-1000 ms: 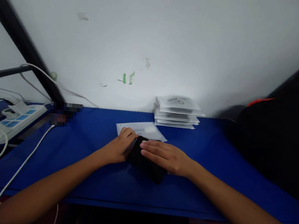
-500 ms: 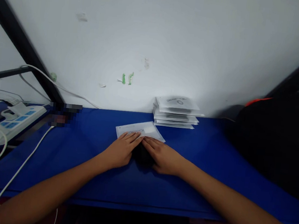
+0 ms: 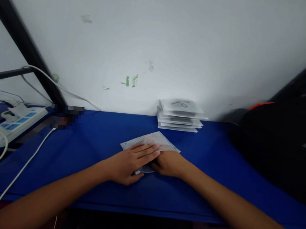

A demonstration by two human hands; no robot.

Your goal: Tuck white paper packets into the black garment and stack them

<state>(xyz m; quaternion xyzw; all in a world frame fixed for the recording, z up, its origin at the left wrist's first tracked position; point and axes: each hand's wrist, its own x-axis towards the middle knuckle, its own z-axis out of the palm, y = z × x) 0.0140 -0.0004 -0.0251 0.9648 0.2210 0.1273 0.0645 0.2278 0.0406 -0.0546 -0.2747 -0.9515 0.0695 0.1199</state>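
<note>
A translucent white plastic bag (image 3: 170,145) with dark print lies on the blue table in front of me. My left hand (image 3: 130,163) rests on its near part, fingers stretched flat across the plastic and thumb apart below them. My right hand (image 3: 171,162) reaches into the bag's near opening. Its fingers are mostly hidden under the upper layer and only show through faintly. A bit of black material (image 3: 153,163) shows between the two hands, largely covered. The bag's clear lower edge curves out below the left fingers.
A stack of similar filled bags (image 3: 180,113) stands against the wall. To the right lies a large black bag (image 3: 281,142) with an orange strip. A white power strip (image 3: 18,124) with plugs and cables is at the left, and a white cable (image 3: 27,165) crosses the table.
My right hand has gone from lying over the black item into the bag. My left hand has moved slightly right and nearer, and the bag has shifted right. Less black material shows.
</note>
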